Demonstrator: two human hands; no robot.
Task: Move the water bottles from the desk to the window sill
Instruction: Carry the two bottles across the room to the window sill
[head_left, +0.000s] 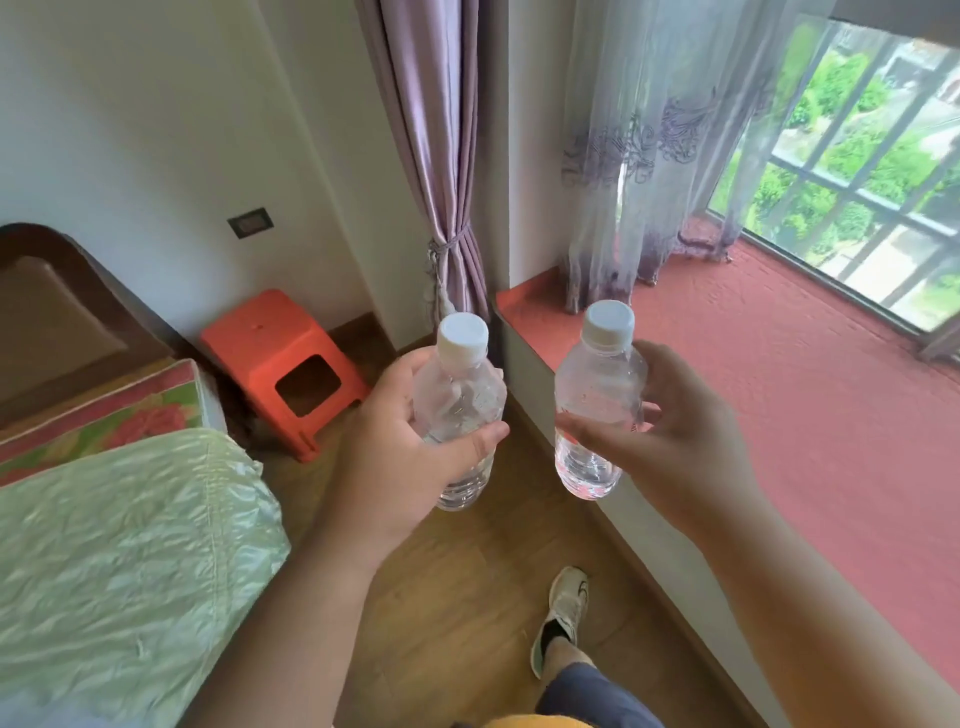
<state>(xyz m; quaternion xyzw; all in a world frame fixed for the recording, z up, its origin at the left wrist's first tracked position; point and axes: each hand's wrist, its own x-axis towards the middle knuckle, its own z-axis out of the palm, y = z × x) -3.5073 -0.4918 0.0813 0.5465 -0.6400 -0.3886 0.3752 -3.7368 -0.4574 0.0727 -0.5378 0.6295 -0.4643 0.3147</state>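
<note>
I hold two clear plastic water bottles with white caps, both upright in front of me. My left hand (400, 447) is wrapped around the left bottle (462, 400) above the wooden floor. My right hand (675, 431) grips the right bottle (597, 384), which hangs at the near left edge of the window sill (810, 405). The sill is a wide ledge with a red covering, running along the window on the right. No desk is in view.
A bed with a pale green quilt (119, 561) fills the lower left. An orange plastic stool (283, 364) stands by the wall. A tied purple curtain (441, 208) and a sheer curtain (649, 171) hang at the sill's far end. My foot (563, 613) is on the floor.
</note>
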